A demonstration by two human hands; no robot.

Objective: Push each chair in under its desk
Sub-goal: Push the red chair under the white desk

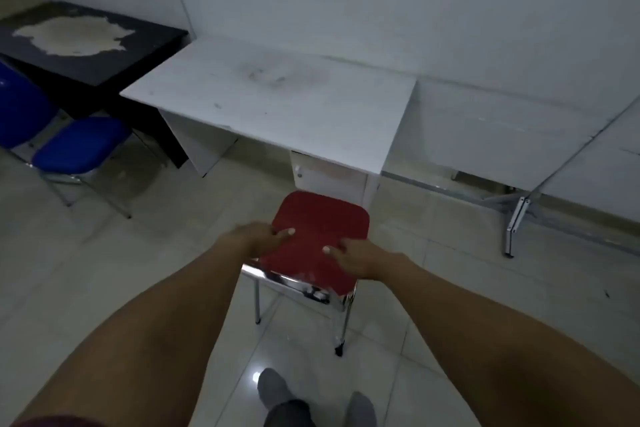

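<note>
No writing can be read anywhere. The red chair (317, 239) has a padded seat on a chrome frame and stands on the tiled floor (121, 270) just before the white counter (277, 104), not under it. The left hand (263, 236) and right hand (356, 258) both grip its near seat edge.

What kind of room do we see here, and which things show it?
Probably a plain office or classroom. A white desk and a worn black desk stand along a bare wall, with a red chair and a blue folding chair on a tiled floor.
</note>
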